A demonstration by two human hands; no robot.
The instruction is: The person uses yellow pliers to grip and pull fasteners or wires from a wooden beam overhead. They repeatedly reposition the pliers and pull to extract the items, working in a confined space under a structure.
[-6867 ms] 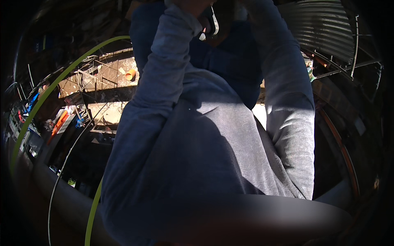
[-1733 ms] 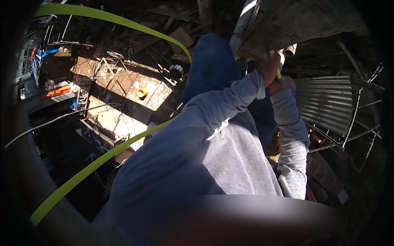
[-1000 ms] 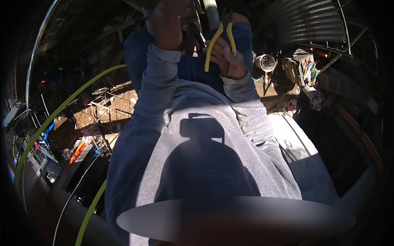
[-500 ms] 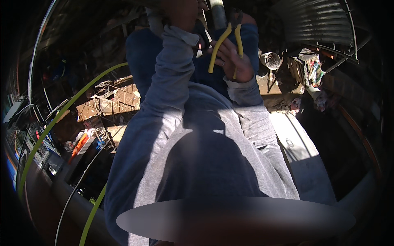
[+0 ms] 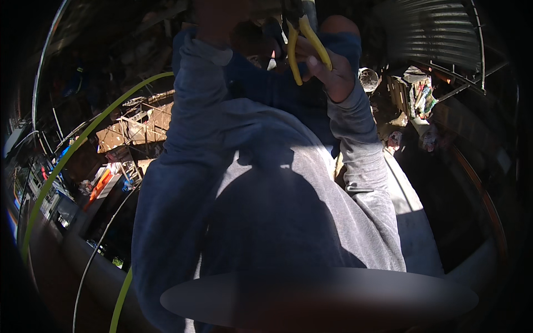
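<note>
In my right hand [image 5: 337, 75] is a pair of pliers with yellow handles [image 5: 314, 43]. The handles are spread apart, with my fingers behind them and my thumb against one side. The dark jaws point away from me at the top edge, beside a grey pipe-like bar [image 5: 310, 12]; whether they touch it I cannot tell. My left hand [image 5: 221, 22] is raised at the top left of the pliers, in deep shadow and blurred, so its fingers and anything in them are hidden.
A yellow-green hose [image 5: 94, 140] arcs along the left, with a thin cable [image 5: 100, 244] near it. An orange object [image 5: 99, 188] lies among clutter there. To the right are a corrugated sheet [image 5: 438, 33], a round container [image 5: 368, 79] and a white slab [image 5: 413, 233].
The pliers have tilted and moved up, their jaws now nearer the top edge. My right hand has shifted slightly right; my left hand and forearm have moved left and up into shadow.
</note>
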